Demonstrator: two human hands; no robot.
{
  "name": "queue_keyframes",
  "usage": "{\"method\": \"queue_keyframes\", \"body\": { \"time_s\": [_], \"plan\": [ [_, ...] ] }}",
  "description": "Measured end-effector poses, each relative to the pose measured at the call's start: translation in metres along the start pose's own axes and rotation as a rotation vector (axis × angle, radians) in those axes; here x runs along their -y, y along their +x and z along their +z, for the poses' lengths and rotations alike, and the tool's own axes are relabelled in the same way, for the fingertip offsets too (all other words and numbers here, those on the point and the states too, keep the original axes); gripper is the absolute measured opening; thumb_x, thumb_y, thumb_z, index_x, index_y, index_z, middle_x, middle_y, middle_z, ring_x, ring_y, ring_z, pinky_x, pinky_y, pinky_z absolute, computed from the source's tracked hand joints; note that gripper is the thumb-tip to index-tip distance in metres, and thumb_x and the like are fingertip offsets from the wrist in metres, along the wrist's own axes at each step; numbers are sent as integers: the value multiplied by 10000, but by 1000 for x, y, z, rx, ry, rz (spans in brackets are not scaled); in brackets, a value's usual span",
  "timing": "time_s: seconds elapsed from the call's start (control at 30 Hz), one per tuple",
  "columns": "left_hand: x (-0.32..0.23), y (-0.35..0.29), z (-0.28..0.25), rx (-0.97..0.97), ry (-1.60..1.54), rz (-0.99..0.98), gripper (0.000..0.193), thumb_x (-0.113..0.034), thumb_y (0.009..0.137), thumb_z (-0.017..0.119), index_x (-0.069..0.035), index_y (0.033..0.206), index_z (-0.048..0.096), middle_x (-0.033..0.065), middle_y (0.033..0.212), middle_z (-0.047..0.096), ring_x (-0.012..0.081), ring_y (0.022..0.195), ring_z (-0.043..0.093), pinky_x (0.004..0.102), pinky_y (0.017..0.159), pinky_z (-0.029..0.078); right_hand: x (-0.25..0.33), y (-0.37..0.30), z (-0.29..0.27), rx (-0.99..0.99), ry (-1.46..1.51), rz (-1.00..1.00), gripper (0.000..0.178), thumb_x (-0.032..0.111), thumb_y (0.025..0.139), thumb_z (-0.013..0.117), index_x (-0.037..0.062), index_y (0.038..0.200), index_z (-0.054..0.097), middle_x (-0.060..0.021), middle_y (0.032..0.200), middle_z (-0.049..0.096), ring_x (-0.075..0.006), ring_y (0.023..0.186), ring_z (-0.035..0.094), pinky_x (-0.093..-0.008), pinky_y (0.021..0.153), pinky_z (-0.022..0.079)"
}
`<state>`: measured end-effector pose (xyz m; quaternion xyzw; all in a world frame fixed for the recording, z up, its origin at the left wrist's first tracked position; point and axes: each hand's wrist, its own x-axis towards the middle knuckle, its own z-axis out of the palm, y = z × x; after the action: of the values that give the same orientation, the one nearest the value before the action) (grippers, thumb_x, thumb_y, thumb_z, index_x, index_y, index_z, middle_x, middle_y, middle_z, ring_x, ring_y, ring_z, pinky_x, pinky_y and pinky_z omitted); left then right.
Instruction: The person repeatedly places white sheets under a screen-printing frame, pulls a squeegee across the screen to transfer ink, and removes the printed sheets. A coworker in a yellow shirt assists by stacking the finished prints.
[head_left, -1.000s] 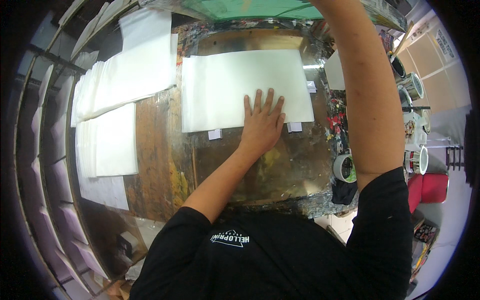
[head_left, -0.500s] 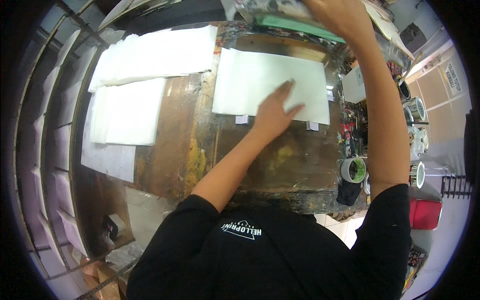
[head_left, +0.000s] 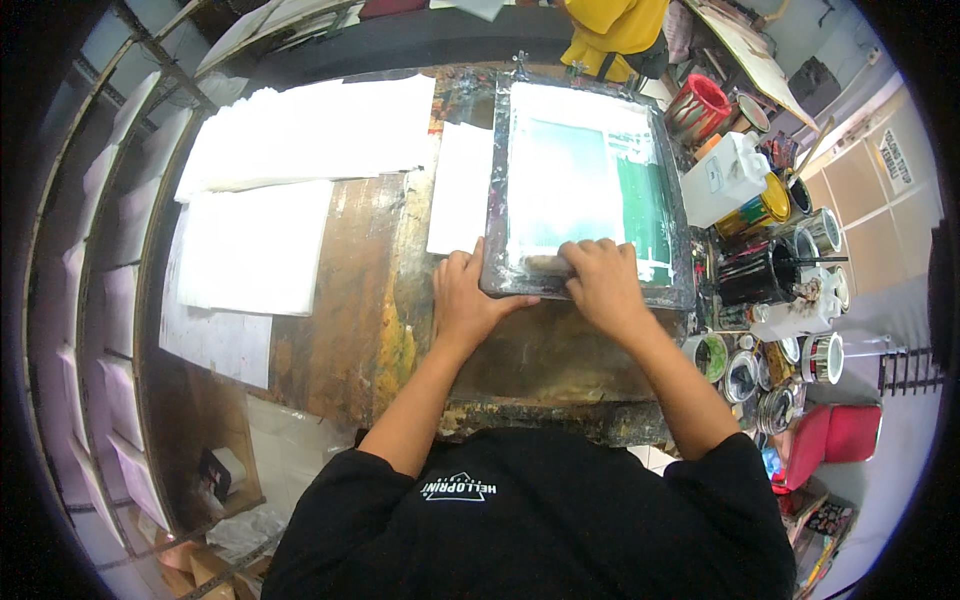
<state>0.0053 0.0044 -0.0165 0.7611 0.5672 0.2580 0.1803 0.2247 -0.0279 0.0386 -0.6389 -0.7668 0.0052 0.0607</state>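
- Stacks of white paper sheets (head_left: 300, 140) on the desk's (head_left: 350, 330) left
- White jug (head_left: 725, 178) far right
- Paint cans (head_left: 800, 230) right
- Red stool (head_left: 840, 435) near right
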Motion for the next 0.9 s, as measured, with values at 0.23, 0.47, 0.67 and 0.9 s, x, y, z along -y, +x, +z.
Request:
{"method": "queue_keyframes", "body": {
  "time_s": [0.23,0.47,0.67,0.9],
  "plan": [
    [10,-5,9,-46,21,64,1161,-623,507,949,-5,1424,593,70,1036,553,270,1014,493,428,964,376,-31,75,31,-128,-12,50,341,181,822,743,157,1138,618,-59,1049,661,-303,1011,644,-528,859,426],
    [8,-1,3,-66,-1,83,1210,-661,506,931,-25,1469,569,68,1010,558,274,987,500,423,922,376,-120,233,15,115,-14,67,358,288,922,615,168,1260,627,-109,1159,718,-334,1113,686,-611,940,460],
    [7,-5,1,3,-81,39,1247,-662,541,919,9,1507,505,96,967,697,239,876,605,395,901,380,-132,248,40,-93,-103,27,313,288,917,630,195,1215,656,-115,1082,724,-342,1084,695,-613,915,485],
    [3,-2,-2,-33,-117,79,1173,-611,624,916,29,1508,487,133,998,730,266,897,641,404,936,399,-50,101,6,-49,-69,27,301,234,841,708,100,1091,609,-127,968,686,-351,916,690,-514,764,535]
  ]
}}
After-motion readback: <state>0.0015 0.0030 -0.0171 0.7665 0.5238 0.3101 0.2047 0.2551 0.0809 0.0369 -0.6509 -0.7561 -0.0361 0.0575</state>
